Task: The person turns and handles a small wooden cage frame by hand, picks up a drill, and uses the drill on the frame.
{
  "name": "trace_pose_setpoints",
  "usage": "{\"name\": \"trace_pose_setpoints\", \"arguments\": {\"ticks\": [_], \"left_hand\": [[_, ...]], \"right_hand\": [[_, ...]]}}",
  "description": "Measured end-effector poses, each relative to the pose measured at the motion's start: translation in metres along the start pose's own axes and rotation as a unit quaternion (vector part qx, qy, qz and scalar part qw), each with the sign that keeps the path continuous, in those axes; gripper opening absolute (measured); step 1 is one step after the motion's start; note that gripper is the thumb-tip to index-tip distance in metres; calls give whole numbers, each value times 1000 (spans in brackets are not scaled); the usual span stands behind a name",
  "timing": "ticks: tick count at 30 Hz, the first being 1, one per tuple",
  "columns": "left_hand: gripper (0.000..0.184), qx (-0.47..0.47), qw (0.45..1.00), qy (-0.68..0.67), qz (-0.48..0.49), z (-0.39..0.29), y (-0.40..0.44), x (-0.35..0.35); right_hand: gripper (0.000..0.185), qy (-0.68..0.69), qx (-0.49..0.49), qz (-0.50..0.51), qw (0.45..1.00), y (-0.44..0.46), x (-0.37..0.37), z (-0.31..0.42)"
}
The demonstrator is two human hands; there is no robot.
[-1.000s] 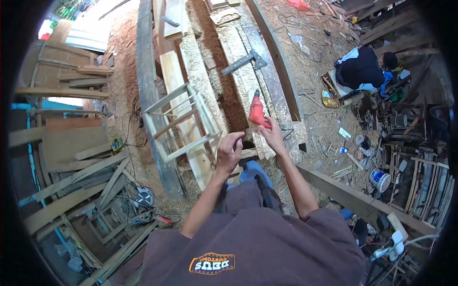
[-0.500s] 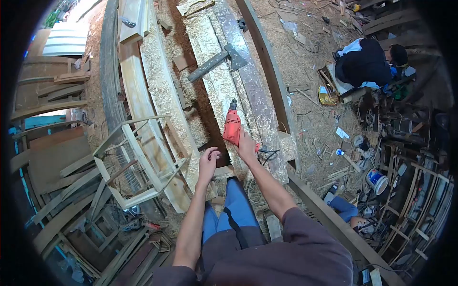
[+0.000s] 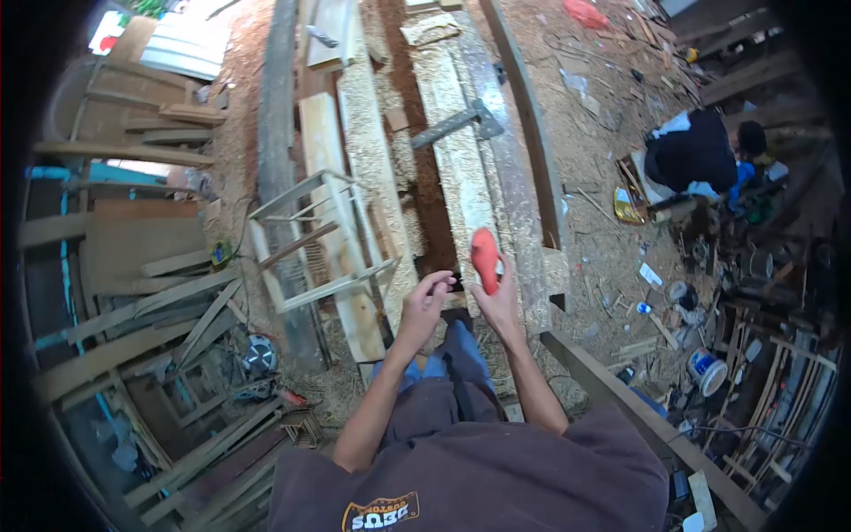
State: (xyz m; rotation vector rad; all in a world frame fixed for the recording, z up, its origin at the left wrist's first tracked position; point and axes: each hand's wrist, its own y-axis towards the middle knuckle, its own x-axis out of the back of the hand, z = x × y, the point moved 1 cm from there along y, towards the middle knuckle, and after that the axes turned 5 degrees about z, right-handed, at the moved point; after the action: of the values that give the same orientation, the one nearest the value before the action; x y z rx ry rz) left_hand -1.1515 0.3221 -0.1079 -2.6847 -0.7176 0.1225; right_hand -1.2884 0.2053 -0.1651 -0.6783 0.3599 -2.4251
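My right hand (image 3: 501,306) is closed around a red power drill (image 3: 484,257), tilted so its rounded body faces me and its chuck is hidden. Just to the left, my left hand (image 3: 427,306) has its fingers drawn together in a pinch. Whatever is between those fingertips is too small to make out. Both hands are over the near end of a shaving-covered wooden bench (image 3: 448,191), beside its dark central gap. Farther up the bench lies a hatchet (image 3: 456,124), its handle crossing the gap.
A slatted wooden frame (image 3: 324,235) rests on boards at the left. Wood offcuts (image 3: 151,301) crowd the far left. On the right, another person (image 3: 696,155) bends low near a yellow packet (image 3: 628,206). A white bucket (image 3: 707,371) stands farther down. A long beam (image 3: 638,417) runs near my right side.
The drill has turned in my right hand, so its chuck no longer shows. My left hand has come nearer to it, its fingers more drawn together. The view has shifted leftward.
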Motion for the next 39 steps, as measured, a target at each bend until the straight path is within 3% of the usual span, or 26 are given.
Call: {"name": "trace_pose_setpoints", "arguments": {"ticks": [3,6,8,12,15,18,20,24,29,32,35,36,39], "left_hand": [[27,-60,997,50,-15,-15,-36,25],[28,-62,996,62,-20,-17,-65,58],[27,-71,997,37,-20,1,-78,79],[25,-111,992,58,-24,-13,-116,126],[24,-160,981,79,-74,-16,-143,167],[23,-166,973,88,-135,-7,-159,206],[21,-162,970,64,-167,9,-159,233],[20,-188,943,145,-232,6,-153,276],[20,-216,932,173,-236,26,-116,304],[21,-244,905,234,-260,40,-98,307],[26,-222,879,306,-291,58,-84,303],[29,-205,871,328,-302,61,-82,300],[35,-163,944,174,-229,68,-76,294]], "right_hand": [[76,61,17,-8,998,-48,-1,11],[73,-9,-2,-1,1000,-82,-11,33],[73,-12,-22,4,1000,-86,-34,-5],[72,48,-43,81,995,-124,-64,32],[69,38,13,97,995,-148,-90,51],[63,92,-24,132,987,-166,-110,82],[60,105,-21,145,984,-175,-124,93],[62,115,-30,134,984,-189,-152,124],[62,106,2,95,990,-196,-173,153],[56,156,-66,95,981,-195,-174,158],[21,168,-49,77,982,-193,-180,156],[18,179,-43,65,981,-193,-184,153],[18,201,-30,47,978,-185,-190,139]]}}
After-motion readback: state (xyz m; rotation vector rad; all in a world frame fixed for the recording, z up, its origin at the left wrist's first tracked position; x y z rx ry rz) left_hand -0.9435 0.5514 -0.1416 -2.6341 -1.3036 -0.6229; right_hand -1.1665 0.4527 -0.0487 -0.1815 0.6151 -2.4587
